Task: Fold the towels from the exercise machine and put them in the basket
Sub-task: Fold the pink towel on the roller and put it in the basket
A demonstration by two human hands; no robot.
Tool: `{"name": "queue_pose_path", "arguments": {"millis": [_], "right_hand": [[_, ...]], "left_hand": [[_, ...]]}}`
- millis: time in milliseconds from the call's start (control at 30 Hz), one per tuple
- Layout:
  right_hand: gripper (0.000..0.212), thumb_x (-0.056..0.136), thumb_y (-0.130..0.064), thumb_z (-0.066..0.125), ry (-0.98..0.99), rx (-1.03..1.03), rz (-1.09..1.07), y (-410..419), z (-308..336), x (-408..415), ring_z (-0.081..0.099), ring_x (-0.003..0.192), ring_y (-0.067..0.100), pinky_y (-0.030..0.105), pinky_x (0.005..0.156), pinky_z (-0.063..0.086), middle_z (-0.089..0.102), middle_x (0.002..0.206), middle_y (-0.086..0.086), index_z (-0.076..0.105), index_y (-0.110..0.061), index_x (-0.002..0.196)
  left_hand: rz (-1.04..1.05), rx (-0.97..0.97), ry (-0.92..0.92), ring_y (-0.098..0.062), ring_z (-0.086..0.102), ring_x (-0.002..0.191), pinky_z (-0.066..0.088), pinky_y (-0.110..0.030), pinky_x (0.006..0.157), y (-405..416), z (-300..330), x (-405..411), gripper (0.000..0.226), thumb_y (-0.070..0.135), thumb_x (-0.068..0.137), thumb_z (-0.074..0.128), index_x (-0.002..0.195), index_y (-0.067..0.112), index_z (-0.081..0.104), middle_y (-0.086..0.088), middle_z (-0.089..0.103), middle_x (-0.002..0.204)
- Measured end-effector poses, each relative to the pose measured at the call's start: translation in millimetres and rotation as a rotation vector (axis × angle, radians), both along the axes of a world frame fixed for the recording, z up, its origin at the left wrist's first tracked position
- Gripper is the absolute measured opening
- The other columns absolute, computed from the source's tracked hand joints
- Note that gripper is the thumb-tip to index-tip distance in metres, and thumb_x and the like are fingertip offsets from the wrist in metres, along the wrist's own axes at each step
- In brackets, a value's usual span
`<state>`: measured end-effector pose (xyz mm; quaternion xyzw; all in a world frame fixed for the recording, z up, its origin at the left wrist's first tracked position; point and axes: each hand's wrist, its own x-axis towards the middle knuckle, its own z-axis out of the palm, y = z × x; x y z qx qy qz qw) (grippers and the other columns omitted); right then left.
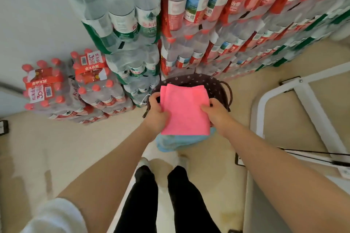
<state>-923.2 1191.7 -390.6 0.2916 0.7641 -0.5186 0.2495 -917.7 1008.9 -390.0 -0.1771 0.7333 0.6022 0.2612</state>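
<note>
Two towels are what you can account for from where you stand, and both are close to home; nearest you, just under your wrists, a blue towel [176, 143] hangs over the near rim of the basket, partly inside it as far as one can tell, though whether it is neatly folded is hidden beneath the other cloth; above it, between your hands, the pink towel [184, 110] is already folded into a tidy rectangle and held flat over the basket's mouth, not yet let go; your left hand [158, 112] pinches its left edge, thumb on top and fingers curled beneath, and your right hand [216, 112] clasps its right edge in the same way, so neither is free; just beyond your fingers lies the basket [212, 84], dark with a small flower print, its far wall and a handle showing past the pink cloth; I judge the folding of this piece done and only the lowering and releasing left; to the right of your right hand runs the white frame of the exercise machine [310, 100], and the part in view carries no towel, but much of it is out of sight, so you cannot count the job finished from here; farthest off, past the basket and to the left of your left hand, stand the packs of bottled water [189, 24] stacked against the wall.
</note>
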Motion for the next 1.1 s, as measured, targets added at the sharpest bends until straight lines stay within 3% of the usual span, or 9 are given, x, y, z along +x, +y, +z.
{"name": "queue_pose_path", "arguments": {"millis": [133,200,333,433,533,633,800,933,1100], "right_hand": [[0.010,0.095,-0.021,0.041,0.026,0.164,0.079,18,-57,-35,0.046,0.081,0.020,0.033,0.070,0.037,0.047,0.080,-0.004,0.044,-0.013,0.102],[0.012,0.097,-0.022,0.039,0.027,0.200,0.117,24,-80,-45,0.045,0.078,0.019,0.031,0.064,0.034,0.045,0.078,-0.004,0.043,-0.012,0.102],[0.025,0.097,-0.021,0.041,-0.035,0.302,0.223,29,-110,-51,0.047,0.082,0.023,0.032,0.069,0.033,0.050,0.093,0.008,0.043,-0.001,0.113],[0.035,0.095,-0.023,0.047,-0.040,0.309,0.199,30,-113,-48,0.054,0.096,0.031,0.033,0.075,0.038,0.054,0.109,0.014,0.039,-0.001,0.121],[0.056,0.091,-0.028,0.053,0.220,0.500,0.431,27,-108,-39,0.038,0.127,0.034,0.040,0.102,0.034,0.036,0.142,0.019,0.033,-0.003,0.137],[0.073,0.086,-0.039,0.055,0.532,0.644,0.924,23,-115,-33,0.022,0.142,0.032,0.044,0.117,0.015,0.024,0.153,0.017,0.027,-0.004,0.144],[0.098,0.077,-0.068,0.038,0.431,0.722,1.292,37,-140,-34,0.001,0.147,0.022,0.043,0.117,-0.009,-0.008,0.155,0.001,0.000,-0.011,0.147],[0.114,0.072,-0.071,0.053,0.317,0.833,1.307,54,-132,-36,-0.004,0.147,0.020,0.042,0.114,-0.011,-0.011,0.157,0.001,-0.012,-0.013,0.145],[0.100,0.082,-0.059,0.053,0.139,0.781,1.243,55,-93,-36,-0.009,0.146,0.023,0.040,0.117,-0.004,-0.011,0.158,0.008,-0.002,-0.009,0.149]], "left_hand": [[-0.005,-0.082,0.043,-0.012,0.037,0.063,0.032,-0.015,0.049,23,-56,-32,0.052,-0.011,0.083,0.033,0.121,0.025,0.028,-0.006,0.039,0.083],[-0.079,-0.125,0.067,-0.013,0.038,0.062,0.031,-0.011,0.046,31,-79,-38,0.054,-0.015,0.083,0.031,0.120,0.024,0.037,-0.006,0.043,0.087],[-0.306,-0.352,0.007,-0.027,0.049,0.093,0.043,-0.027,0.085,36,-105,-39,0.051,-0.004,0.087,0.037,0.130,0.022,0.044,-0.011,0.037,0.117],[-0.438,-0.544,-0.052,-0.036,0.049,0.110,0.044,-0.043,0.094,36,-102,-34,0.053,0.005,0.087,0.037,0.139,0.018,0.034,-0.012,0.026,0.138],[-0.555,-0.795,0.370,-0.041,0.036,0.129,0.032,-0.050,0.106,38,-107,-29,0.053,0.011,0.079,0.032,0.130,0.003,0.045,-0.023,0.032,0.145],[-0.861,-0.928,0.669,-0.035,0.032,0.136,0.019,-0.044,0.114,42,-116,-36,0.061,0.029,0.078,0.036,0.130,0.000,0.049,-0.022,0.040,0.144],[-1.157,-0.956,0.424,-0.023,-0.007,0.145,-0.012,-0.039,0.113,29,-141,-37,0.106,0.078,0.072,0.017,0.145,0.006,-0.010,-0.009,-0.015,0.154],[-1.145,-1.047,0.302,-0.024,-0.018,0.144,-0.006,-0.039,0.117,36,-138,-36,0.126,0.075,0.069,0.052,0.144,0.005,-0.021,-0.009,-0.024,0.155],[-1.048,-0.954,0.168,-0.024,-0.013,0.145,-0.004,-0.036,0.117,22,-105,-30,0.113,0.068,0.079,0.050,0.147,0.004,-0.013,-0.012,-0.019,0.156]]}}
